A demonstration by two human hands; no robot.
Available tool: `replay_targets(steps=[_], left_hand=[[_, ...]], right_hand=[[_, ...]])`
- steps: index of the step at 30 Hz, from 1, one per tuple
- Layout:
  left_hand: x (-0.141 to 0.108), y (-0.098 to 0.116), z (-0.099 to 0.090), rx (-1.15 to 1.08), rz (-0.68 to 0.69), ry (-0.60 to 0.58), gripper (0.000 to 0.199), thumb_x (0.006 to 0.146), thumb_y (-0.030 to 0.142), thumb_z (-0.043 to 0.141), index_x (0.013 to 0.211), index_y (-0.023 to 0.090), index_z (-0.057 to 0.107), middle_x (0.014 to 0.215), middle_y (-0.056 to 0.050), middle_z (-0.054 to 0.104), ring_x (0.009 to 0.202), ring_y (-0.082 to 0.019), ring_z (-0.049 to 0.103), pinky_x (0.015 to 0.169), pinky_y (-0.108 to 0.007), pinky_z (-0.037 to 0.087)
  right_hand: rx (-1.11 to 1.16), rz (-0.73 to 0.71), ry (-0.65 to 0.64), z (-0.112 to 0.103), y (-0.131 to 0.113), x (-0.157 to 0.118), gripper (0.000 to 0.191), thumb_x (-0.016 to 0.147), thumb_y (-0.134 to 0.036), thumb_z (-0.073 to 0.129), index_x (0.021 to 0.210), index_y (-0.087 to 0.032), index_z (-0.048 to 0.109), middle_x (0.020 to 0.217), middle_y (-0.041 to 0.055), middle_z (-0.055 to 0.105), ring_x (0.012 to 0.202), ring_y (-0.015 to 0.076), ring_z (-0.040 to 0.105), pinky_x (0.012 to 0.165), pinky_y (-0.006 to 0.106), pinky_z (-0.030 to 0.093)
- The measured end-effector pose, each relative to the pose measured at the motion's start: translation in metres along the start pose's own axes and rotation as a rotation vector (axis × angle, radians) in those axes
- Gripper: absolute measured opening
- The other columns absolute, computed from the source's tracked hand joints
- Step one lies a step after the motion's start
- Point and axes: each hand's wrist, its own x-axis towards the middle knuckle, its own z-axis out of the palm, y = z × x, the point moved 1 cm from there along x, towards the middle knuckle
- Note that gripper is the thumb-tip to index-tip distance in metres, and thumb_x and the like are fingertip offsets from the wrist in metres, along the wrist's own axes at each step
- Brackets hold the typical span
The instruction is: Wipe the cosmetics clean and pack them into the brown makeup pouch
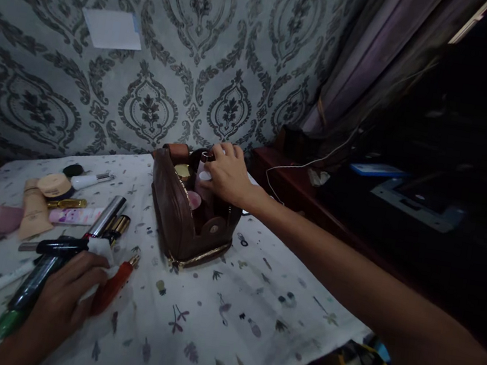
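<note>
A brown zip bag point(167, 201) stands open on the patterned white cloth, with a pink bottle point(202, 167), a gold-lidded item point(183, 172) and a round pink item point(194, 200) inside. My right hand point(227, 174) reaches over the bag's far right side, its fingers bent beside the bottle; what they grip, if anything, is hidden. At the lower left, my left hand point(71, 291) is curled around something whitish, partly hidden. An orange-red item with a metal tip point(116, 285) lies beside it. Under and around this hand are a black-handled item point(60, 246) and a dark tube point(38, 283).
Several cosmetics spread over the left side, among them a beige tube point(34, 212), a round compact point(55, 185) and a silver tube point(108, 214). Patterned wallpaper rises behind. A white cable point(305, 166) crosses the dark red furniture at right.
</note>
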Motion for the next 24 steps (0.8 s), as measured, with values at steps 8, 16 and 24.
replay_targets(steps=[8,16,24], left_hand=[[0.003,0.002,-0.002,0.000,0.026,-0.015,0.023,0.087,0.004,0.043,0.091,0.020,0.059,0.095,-0.006,0.065,0.089,-0.016,0.063,0.078,-0.024,0.050],[-0.006,-0.004,0.005,-0.031,-0.018,-0.010,0.027,0.084,0.003,0.043,0.094,0.021,0.060,0.098,-0.007,0.066,0.090,-0.018,0.064,0.079,-0.028,0.051],[-0.011,-0.005,0.005,-0.028,-0.007,-0.016,0.026,0.084,0.003,0.043,0.094,0.020,0.060,0.098,-0.008,0.065,0.091,-0.019,0.063,0.081,-0.029,0.051]], right_hand=[[-0.085,-0.265,-0.036,-0.002,0.002,0.007,0.027,0.095,-0.015,0.050,0.107,-0.018,0.075,0.129,0.0143,0.061,0.126,0.0316,0.044,0.109,0.059,0.025],[-0.264,-0.421,-0.127,0.001,0.005,0.018,0.024,0.090,-0.016,0.056,0.103,-0.018,0.077,0.136,0.0159,0.057,0.133,0.0349,0.042,0.108,0.056,0.032],[-0.338,-0.438,-0.174,-0.001,0.001,0.022,0.023,0.091,-0.017,0.056,0.099,-0.017,0.077,0.138,0.0141,0.058,0.136,0.0324,0.042,0.112,0.054,0.033]])
